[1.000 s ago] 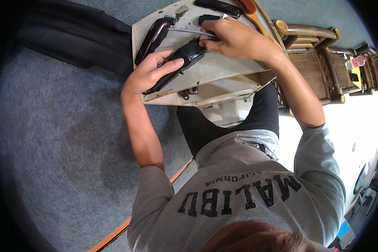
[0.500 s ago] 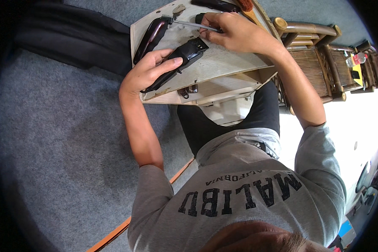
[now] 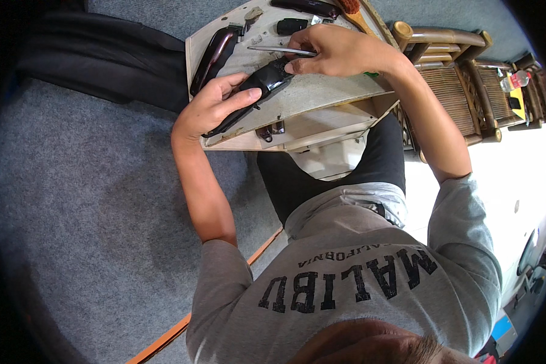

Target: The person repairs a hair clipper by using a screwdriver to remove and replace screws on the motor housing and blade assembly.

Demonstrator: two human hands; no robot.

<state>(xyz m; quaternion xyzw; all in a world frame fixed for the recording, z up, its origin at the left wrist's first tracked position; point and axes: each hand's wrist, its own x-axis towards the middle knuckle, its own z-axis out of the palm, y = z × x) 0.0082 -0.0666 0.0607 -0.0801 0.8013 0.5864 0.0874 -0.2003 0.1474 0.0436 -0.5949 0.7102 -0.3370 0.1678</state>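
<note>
Head view: in the left hand [image 3: 211, 104], gripped round the body with thumb on top, one black clipper [image 3: 270, 79], slanted over the pale tabletop [image 3: 327, 91], upper end against the thumb of the right hand [image 3: 340, 50]. In the latter, pinched in the fingers, one thin metal tool [image 3: 276, 49], tip leftward. Beyond, on the tabletop: second clipper [image 3: 215, 59], small black block [image 3: 291, 26], wooden-handled brush [image 3: 359, 22].
</note>
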